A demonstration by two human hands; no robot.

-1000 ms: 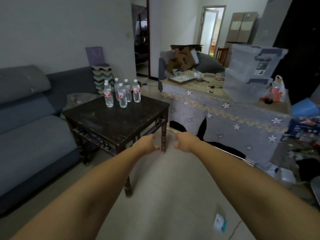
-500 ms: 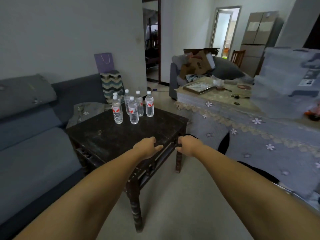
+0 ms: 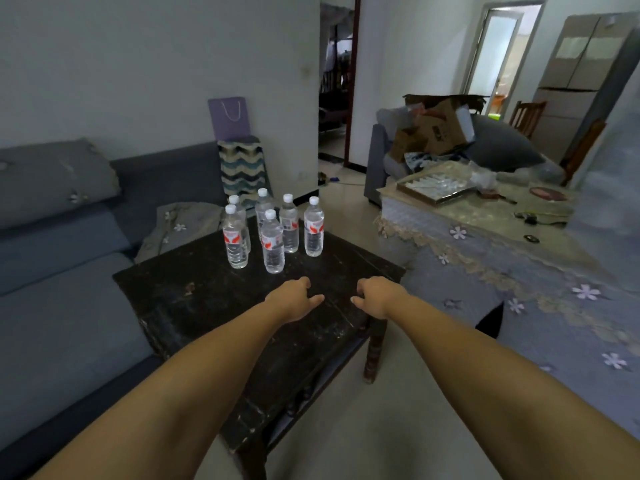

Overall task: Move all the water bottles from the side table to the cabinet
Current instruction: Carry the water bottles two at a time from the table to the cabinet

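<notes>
Your left hand (image 3: 294, 299) and right hand (image 3: 377, 296) hover over the dark surface (image 3: 194, 299) – fingers loosely curled, holding nothing – just short of six upright bottles (image 3: 273, 244) clustered at its far side.

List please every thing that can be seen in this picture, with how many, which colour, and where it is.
water bottles: six, clear with white caps and red-and-white labels, standing in a cluster at the far part of the side table
side table: one, dark worn wood, centre, beside the sofa
sofa: one, blue-grey, left
gift bag: one, purple, against the wall behind the sofa
zigzag cloth: one, teal and cream, under the gift bag
covered table: one, blue-grey cloth with white flowers, right
tray: one, pale, on the covered table
cardboard boxes: a few, brown, on the far armchair
left hand: one, above the side table, holds nothing
right hand: one, above the side table, holds nothing
</notes>
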